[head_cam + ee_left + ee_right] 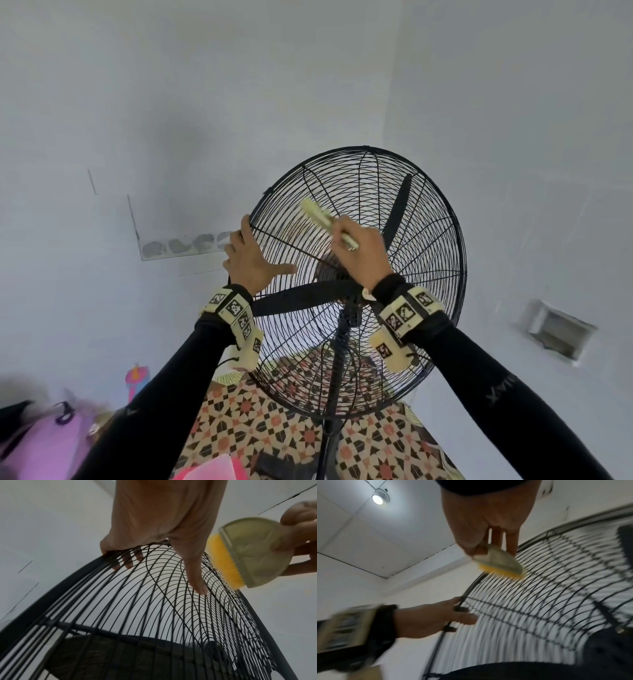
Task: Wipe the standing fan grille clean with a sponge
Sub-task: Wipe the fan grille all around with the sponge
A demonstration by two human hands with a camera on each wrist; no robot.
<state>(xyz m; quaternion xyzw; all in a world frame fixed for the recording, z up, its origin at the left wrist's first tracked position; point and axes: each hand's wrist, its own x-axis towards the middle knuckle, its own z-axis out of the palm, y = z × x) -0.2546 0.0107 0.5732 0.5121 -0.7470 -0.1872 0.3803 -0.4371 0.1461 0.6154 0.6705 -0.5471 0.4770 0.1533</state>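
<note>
Pinched between thumb and fingers, the sponge [327, 222] sits in the right hand [363, 253] against the upper left part of the fan grille [421, 260], as the head view shows it. The left hand [251, 260] has its fingers hooked over the grille's left rim while the thumb lies straight across the wires. Below, the fan's pole [334, 377] drops to a patterned floor [260, 428], and a pink bottle [137, 378] stands off to the left.

From the left wrist, the fingers [120, 561] curl round the rim and poke through behind the wires, so this grip is closed on the grille [137, 615]. The sponge [254, 555] shows a pale green backing and a yellow face [223, 561] that meets the wires.

From the right wrist, blurred, the sponge [500, 563] is held at its near end, yellow side down on the grille [539, 601]; the left hand [436, 618] steadies the edge.

My judgement: the sponge is light and soft, best held by its stiffer backing so the yellow face can flex into the gaps. The wire grille looks thin and springy on a tall stand, likely to sway under pressure, so bracing at the thick outer rim is the sound place to hold.
</note>
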